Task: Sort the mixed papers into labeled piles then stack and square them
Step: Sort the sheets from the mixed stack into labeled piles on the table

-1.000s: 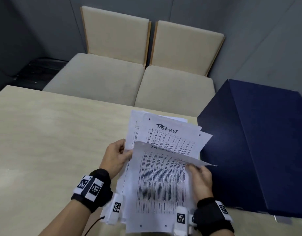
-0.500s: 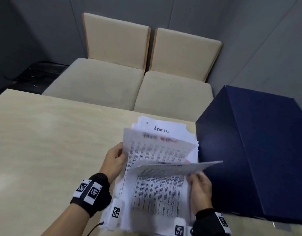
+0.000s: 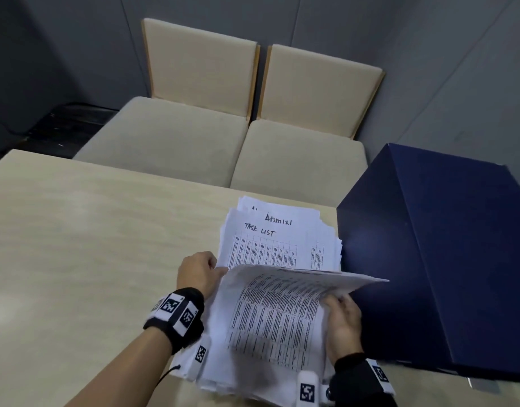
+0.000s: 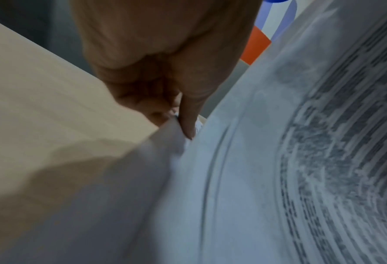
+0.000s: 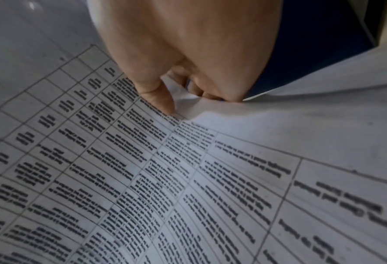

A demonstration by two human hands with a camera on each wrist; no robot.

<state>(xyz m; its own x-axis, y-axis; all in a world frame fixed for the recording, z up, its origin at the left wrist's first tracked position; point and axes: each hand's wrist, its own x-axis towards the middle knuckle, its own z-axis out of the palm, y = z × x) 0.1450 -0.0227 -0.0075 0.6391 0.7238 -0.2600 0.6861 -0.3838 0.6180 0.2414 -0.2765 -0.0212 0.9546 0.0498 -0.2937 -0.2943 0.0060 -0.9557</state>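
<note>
A loose stack of white printed papers lies on the pale wooden table, near its far right edge. Visible sheets are hand-labelled "Admin" and "Task list". My left hand holds the stack's left edge; the left wrist view shows its thumb and curled fingers pinching the paper edge. My right hand pinches the right edge of the top table-printed sheets and bends them up toward me. In the right wrist view the thumb presses on the printed table, fingers curled beneath.
A large dark blue box stands close against the stack's right side. Two beige cushioned chairs sit beyond the table's far edge. The tabletop stretches bare to the left.
My right hand has leafed through the stack, flipping sheets toward me. The "Tasklist" sheet seen before gave way to an "Admin" sheet, and now both labels show.
</note>
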